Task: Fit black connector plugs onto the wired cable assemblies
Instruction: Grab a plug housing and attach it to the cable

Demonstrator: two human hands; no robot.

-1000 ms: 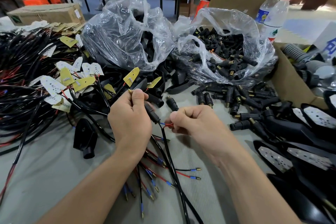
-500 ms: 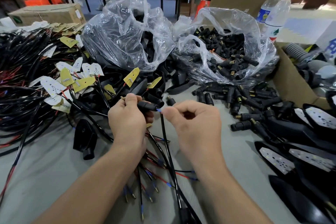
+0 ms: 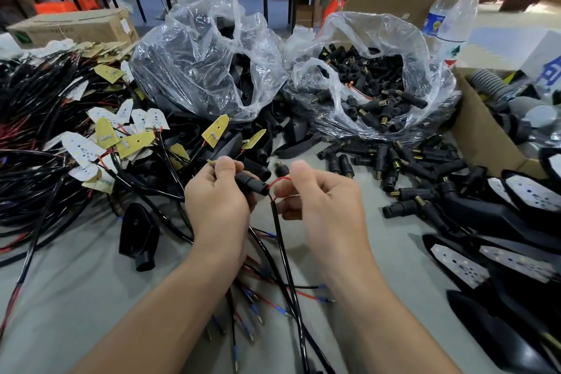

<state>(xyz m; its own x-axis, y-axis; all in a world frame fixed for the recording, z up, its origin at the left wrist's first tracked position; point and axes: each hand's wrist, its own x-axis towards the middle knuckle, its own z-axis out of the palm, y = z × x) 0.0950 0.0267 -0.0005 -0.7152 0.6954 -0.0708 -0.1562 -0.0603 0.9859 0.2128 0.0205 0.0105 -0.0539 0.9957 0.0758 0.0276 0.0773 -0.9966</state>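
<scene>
We saw the left hand (image 3: 218, 206) near the middle of the table (image 3: 76, 282), its fingers curled round a black connector plug (image 3: 250, 184) held above the grey top. One end of the plug pointed toward the right hand (image 3: 321, 203). That hand pinched a red wire (image 3: 280, 182) between thumb and forefinger, just beside the plug's end. The wire made a small loop there, and we could not tell whether its tip sat inside the plug. A black cable (image 3: 282, 240) hung from that spot and ran down between the 2 wrists toward the near edge. There it crossed a scatter of thin leads (image 3: 258, 307) with blue sleeves.

Toward the far edge stood 2 clear plastic bags. The right bag (image 3: 425, 70) was open and full of black plugs, and the left bag (image 3: 206, 70) held dark moulded parts. Loose plugs (image 3: 379, 161) lay on the table in front of the right bag. A heap of wired cable assemblies (image 3: 36, 136) with white and yellow boards covered the left side. A cardboard box (image 3: 482, 136) stood at the right edge, with 2 bottles (image 3: 455, 18) behind it.
</scene>
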